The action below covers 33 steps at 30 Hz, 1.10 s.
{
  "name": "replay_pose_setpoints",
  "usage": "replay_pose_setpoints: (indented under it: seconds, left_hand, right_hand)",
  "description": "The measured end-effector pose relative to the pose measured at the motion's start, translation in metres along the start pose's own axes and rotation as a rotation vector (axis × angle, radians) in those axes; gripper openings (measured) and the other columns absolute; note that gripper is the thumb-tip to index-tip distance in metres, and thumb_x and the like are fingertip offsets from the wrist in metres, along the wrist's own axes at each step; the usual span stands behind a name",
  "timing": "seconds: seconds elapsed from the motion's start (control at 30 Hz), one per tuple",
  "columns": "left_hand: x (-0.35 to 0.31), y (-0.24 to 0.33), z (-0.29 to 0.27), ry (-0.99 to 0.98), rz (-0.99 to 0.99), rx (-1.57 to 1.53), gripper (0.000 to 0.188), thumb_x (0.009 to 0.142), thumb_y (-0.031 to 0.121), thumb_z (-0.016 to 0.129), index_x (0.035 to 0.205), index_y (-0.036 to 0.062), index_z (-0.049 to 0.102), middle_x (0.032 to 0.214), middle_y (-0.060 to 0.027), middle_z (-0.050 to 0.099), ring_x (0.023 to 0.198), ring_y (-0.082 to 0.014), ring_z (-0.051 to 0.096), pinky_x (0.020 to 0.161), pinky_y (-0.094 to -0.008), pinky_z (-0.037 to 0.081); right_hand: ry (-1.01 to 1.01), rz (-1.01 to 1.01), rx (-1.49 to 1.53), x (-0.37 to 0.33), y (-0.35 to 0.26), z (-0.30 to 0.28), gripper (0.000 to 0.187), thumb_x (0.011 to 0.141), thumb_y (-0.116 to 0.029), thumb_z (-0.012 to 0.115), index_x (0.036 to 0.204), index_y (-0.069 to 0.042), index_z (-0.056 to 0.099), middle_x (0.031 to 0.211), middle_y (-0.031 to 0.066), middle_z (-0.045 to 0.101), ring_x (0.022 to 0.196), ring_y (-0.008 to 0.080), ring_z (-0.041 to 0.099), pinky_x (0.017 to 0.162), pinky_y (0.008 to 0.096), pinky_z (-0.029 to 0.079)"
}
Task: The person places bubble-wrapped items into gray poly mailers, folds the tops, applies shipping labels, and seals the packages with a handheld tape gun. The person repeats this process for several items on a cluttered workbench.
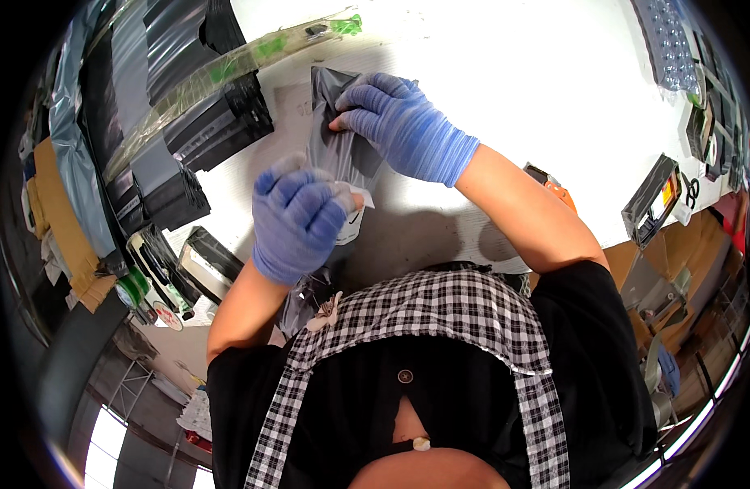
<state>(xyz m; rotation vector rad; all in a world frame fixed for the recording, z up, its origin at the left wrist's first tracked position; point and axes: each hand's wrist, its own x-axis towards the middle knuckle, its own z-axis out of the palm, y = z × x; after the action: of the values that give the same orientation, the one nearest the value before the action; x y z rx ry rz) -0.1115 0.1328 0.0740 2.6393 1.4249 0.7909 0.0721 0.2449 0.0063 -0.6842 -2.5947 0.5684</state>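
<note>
The long, shiny grey plastic bag (342, 155) points away from you on the white table (513, 73). Your blue-gloved right hand (407, 134) touches its far end, grip hard to tell; your blue-gloved left hand (297, 216) pinches white paper (368, 197) by its near end.

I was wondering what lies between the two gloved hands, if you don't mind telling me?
In the head view, a grey plastic bag lies between the left hand and the right hand.
</note>
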Motion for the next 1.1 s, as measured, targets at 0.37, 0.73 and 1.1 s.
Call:
replay_pose_setpoints:
  seconds: [0.37,0.73,1.1]
  left_hand:
    - [-0.022,0.007,-0.014,0.006,0.094,0.022,0.021,0.073,0.019,0.082,0.085,0.0187,0.065,0.090,0.0061,0.063,0.088,-0.0135,0.062,0.095,-0.0374,0.046]
    - [-0.038,0.012,-0.023,0.018,0.092,-0.020,0.018,0.074,0.017,0.078,0.087,0.0200,0.066,0.092,0.0064,0.066,0.089,-0.0148,0.062,0.094,-0.0395,0.045]
    - [-0.049,0.016,-0.033,-0.016,0.108,-0.027,0.011,0.084,0.026,0.065,0.089,0.0177,0.069,0.090,0.0035,0.065,0.086,-0.0151,0.063,0.096,-0.0394,0.044]
  right_hand:
    - [0.045,-0.007,-0.014,0.001,-0.002,0.005,0.036,0.079,-0.008,0.062,0.112,-0.020,0.070,0.125,-0.0001,0.061,0.122,0.0227,0.052,0.103,0.0368,0.043]
    - [0.044,-0.016,-0.001,0.003,-0.003,0.007,0.034,0.080,-0.008,0.062,0.111,-0.019,0.071,0.123,0.0011,0.062,0.118,0.0231,0.055,0.103,0.0367,0.045]
    - [-0.018,-0.027,0.003,0.006,-0.010,0.008,0.032,0.082,-0.009,0.063,0.111,-0.020,0.070,0.126,0.0010,0.061,0.121,0.0239,0.053,0.105,0.0359,0.043]
